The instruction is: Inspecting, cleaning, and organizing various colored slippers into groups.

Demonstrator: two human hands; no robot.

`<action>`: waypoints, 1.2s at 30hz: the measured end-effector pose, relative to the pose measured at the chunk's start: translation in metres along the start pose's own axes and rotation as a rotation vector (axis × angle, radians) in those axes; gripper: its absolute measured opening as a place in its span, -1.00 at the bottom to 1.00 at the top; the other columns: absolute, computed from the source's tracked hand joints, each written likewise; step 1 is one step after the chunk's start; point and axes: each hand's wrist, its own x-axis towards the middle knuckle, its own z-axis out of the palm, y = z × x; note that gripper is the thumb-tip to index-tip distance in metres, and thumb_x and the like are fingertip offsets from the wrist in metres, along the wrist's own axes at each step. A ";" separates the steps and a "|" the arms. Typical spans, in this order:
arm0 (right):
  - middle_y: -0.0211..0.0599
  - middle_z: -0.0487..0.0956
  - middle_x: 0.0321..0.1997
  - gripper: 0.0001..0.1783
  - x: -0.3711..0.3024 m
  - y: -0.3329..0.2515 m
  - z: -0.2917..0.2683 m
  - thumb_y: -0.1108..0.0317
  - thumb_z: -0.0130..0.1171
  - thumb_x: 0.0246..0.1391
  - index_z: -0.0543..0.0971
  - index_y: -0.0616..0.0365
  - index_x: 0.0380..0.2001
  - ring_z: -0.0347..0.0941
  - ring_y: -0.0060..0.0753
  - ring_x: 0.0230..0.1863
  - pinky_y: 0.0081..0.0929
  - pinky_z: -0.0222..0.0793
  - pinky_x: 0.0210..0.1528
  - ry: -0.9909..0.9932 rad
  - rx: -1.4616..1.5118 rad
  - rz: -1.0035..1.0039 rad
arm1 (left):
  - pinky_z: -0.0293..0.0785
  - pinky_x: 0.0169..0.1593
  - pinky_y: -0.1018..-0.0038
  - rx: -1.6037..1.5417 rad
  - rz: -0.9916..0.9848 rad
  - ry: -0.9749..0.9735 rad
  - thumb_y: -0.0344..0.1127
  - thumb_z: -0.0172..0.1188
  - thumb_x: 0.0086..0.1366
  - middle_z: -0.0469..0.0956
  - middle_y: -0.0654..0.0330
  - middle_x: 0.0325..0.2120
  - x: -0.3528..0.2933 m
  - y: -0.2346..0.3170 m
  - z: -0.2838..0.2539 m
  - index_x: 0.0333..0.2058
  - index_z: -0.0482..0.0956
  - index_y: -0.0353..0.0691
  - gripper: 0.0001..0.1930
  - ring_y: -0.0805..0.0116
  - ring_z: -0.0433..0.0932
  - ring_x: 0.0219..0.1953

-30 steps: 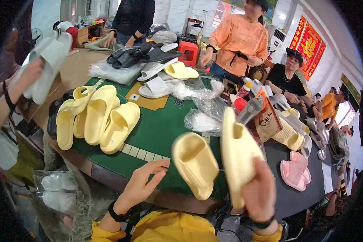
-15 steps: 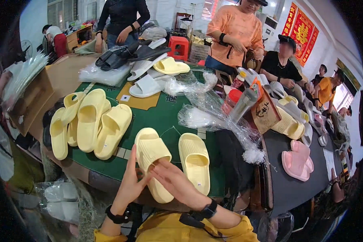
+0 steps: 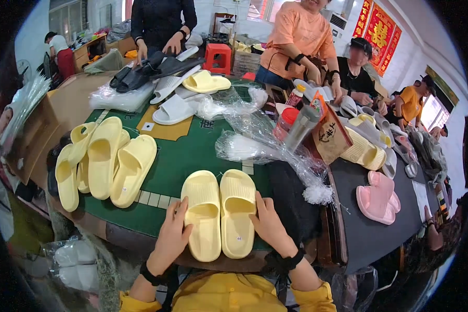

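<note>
Two pale yellow slippers lie side by side with toes pointing away from me, at the near edge of the green table mat. My left hand [image 3: 171, 231] grips the outer edge of the left yellow slipper [image 3: 205, 236], its thumb by the footbed. On the other side, my right hand [image 3: 272, 223] has its fingers against the outer edge of the right yellow slipper [image 3: 238, 234]. A small white sticker shows in the right slipper's heel. Further left lies a group of several yellow slippers [image 3: 135, 166], some leaning on one another.
Black slippers [image 3: 140, 73] and grey ones lie at the far side, near a standing person's hands. A clear bundle of white ties [image 3: 249, 148], a metal flask [image 3: 302, 127] and a red-lidded jar [image 3: 285, 125] stand right of centre. Pink slippers [image 3: 378, 197] rest on the dark right-hand table.
The right slipper has moved left against the other one. My right hand has left the left slipper's opening and gone to the right slipper's outer side. The view has shifted slightly.
</note>
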 end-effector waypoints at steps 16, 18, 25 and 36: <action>-0.11 0.58 -0.27 -0.75 -0.080 -0.030 -0.151 0.46 0.19 0.04 0.56 0.21 -0.16 0.55 -0.13 -0.31 -0.32 0.47 -0.27 0.317 -0.043 0.157 | 0.28 0.17 0.23 -0.089 0.004 -0.098 -0.58 0.07 0.15 0.20 -0.14 0.16 -0.013 0.013 0.010 0.29 0.12 -0.29 -0.31 -0.15 0.28 0.15; -0.13 0.59 -0.33 -0.80 -0.082 -0.017 -0.182 0.44 0.20 0.04 0.57 0.20 -0.22 0.54 -0.16 -0.39 -0.33 0.44 -0.33 0.484 -0.246 0.182 | 0.28 0.17 0.24 -0.093 0.008 -0.090 -0.58 0.07 0.15 0.20 -0.13 0.16 -0.015 0.013 0.013 0.30 0.12 -0.28 -0.30 -0.14 0.28 0.16; -0.09 0.58 -0.43 -0.89 -0.085 0.029 -0.198 0.42 0.19 0.06 0.53 0.25 -0.38 0.53 -0.12 -0.45 -0.31 0.43 -0.36 0.453 -0.392 0.303 | 0.32 0.12 0.29 -0.121 0.001 -0.133 -0.57 0.10 0.15 0.19 -0.13 0.17 -0.011 0.022 0.007 0.31 0.09 -0.26 -0.27 -0.10 0.30 0.14; -0.37 0.53 -0.50 -0.75 -0.114 0.015 -0.235 0.29 0.00 0.26 0.48 0.20 -0.44 0.28 -0.72 -0.59 -0.74 0.09 -0.59 0.940 0.301 0.310 | 0.44 -0.07 0.38 -0.036 0.065 -0.108 -0.54 0.13 0.16 0.22 -0.09 0.17 -0.014 0.013 0.004 0.32 0.07 -0.25 -0.26 0.02 0.41 -0.03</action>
